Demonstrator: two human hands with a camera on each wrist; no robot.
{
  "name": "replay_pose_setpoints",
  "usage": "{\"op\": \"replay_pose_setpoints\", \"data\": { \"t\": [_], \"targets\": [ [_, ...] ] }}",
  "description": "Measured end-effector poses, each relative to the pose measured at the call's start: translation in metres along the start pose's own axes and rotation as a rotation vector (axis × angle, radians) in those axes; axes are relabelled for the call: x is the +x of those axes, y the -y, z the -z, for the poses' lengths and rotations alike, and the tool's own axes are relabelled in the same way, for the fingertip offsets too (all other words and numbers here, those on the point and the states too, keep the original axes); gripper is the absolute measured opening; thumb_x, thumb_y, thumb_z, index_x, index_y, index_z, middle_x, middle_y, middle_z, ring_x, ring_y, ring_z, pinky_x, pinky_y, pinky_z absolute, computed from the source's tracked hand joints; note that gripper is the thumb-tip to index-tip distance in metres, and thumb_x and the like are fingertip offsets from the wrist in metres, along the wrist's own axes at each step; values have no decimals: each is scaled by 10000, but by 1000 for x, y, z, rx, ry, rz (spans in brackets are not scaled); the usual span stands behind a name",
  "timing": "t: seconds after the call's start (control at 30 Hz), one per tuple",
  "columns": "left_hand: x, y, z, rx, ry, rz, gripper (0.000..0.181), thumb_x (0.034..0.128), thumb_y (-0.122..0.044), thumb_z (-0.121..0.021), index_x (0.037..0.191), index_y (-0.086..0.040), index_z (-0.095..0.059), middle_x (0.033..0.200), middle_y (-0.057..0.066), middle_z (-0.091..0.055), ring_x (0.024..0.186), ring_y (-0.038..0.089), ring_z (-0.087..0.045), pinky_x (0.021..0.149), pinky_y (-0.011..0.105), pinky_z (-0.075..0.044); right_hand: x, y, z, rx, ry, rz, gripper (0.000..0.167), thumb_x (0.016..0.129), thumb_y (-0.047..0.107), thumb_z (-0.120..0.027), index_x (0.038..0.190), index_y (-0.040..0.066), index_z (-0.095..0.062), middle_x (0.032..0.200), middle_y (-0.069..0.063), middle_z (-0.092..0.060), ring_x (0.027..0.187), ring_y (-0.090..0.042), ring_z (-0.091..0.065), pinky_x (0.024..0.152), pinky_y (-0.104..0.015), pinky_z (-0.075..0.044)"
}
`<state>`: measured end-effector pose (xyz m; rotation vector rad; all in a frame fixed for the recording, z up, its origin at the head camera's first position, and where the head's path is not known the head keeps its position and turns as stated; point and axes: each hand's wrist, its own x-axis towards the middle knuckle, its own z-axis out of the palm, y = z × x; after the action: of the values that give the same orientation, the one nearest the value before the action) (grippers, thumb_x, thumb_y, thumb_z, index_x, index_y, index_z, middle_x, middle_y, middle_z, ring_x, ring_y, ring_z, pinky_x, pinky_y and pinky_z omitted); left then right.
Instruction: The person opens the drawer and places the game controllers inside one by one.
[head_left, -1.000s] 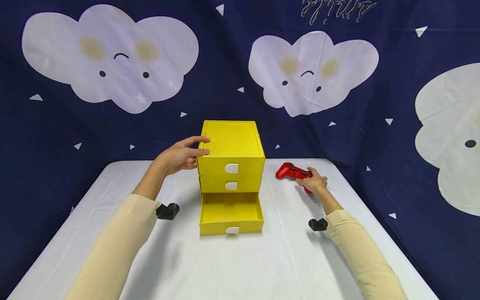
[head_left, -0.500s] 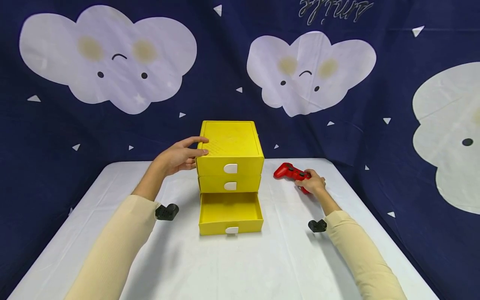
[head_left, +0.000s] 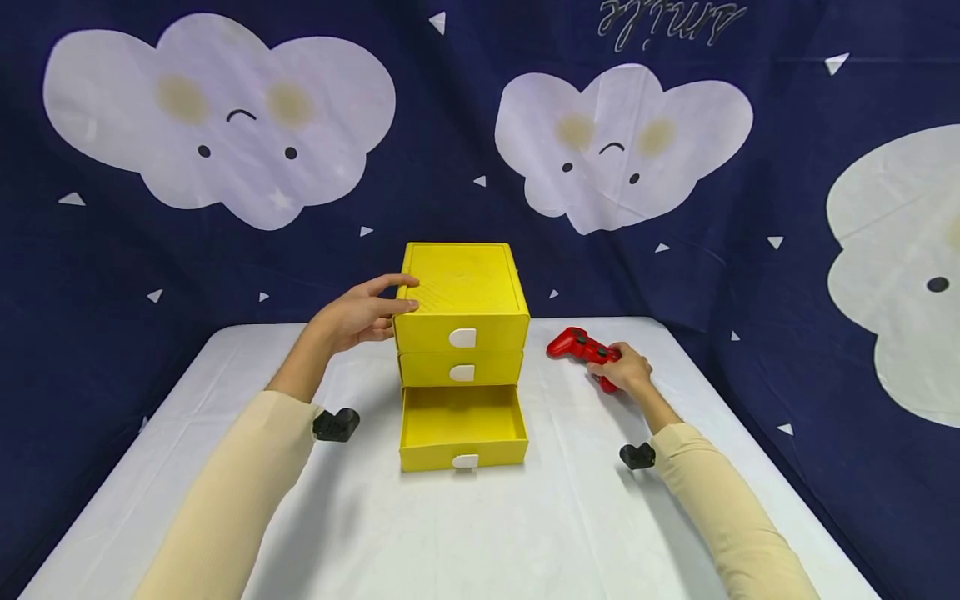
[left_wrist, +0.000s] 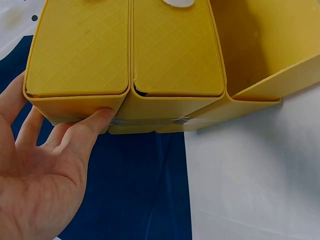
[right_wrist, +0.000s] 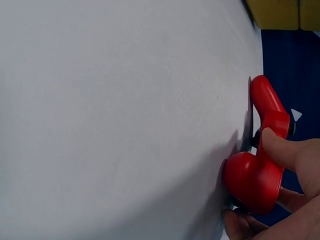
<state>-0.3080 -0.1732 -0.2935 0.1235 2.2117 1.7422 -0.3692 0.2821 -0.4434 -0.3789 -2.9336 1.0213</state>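
A yellow cabinet (head_left: 463,279) with three drawers stands on the white table, its bottom drawer (head_left: 465,454) pulled out and bare inside. Against its upper left edge rests my left hand (head_left: 358,315), some fingers over the top and others along the side. The left wrist view shows those fingers (left_wrist: 82,131) touching the side wall without wrapping round it. Right of the cabinet, my right hand (head_left: 628,368) grips one end of a red game controller (head_left: 577,343). In the right wrist view the thumb presses on the controller (right_wrist: 255,182), with other fingers partly hidden behind it.
White cloth covers the table (head_left: 450,533). A dark blue curtain (head_left: 450,158) printed with clouds hangs close behind it and along the right side. Black camera mounts (head_left: 336,425) stick out from both sleeves.
The right hand's hold on the controller has shifted slightly; the controller's near end sits a little lower and further left. My left hand and the cabinet stay where they were.
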Motion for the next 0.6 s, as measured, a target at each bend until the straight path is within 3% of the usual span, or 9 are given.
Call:
{"op": "replay_pose_setpoints", "data": {
  "t": [0.17,0.27,0.4,0.6],
  "targets": [
    [1,0,0,17,-3,3,575,1000,-284,-666,1524,-292,-427,1412,90,-484,954,175,-583,803,233,-515,-3,0,-4,52,-52,-11,667,812,357,-812,1314,16,-534,1339,-253,-572,1251,-455,-438,1059,-514,-366],
    [1,1,0,21,-6,0,561,1004,-280,-660,1517,-296,-433,1280,72,-505,797,148,-505,691,216,-465,-6,0,-5,49,-74,-5,664,784,365,-827,1273,12,-547,1316,-255,-585,1237,-453,-453,1038,-510,-384],
    [1,0,0,22,-4,-6,562,1003,-281,-661,1516,-294,-432,1199,64,-500,717,139,-435,659,217,-439,-6,0,-6,42,-84,-9,663,773,384,-826,1252,12,-558,1299,-254,-590,1237,-453,-451,1012,-509,-401],
    [1,0,0,19,-5,0,567,999,-287,-668,1516,-295,-435,1248,59,-496,782,142,-492,680,218,-453,-9,-1,-5,46,-86,-7,660,756,387,-845,1231,16,-576,1295,-253,-599,1240,-464,-449,1001,-513,-408]
  ]
}}
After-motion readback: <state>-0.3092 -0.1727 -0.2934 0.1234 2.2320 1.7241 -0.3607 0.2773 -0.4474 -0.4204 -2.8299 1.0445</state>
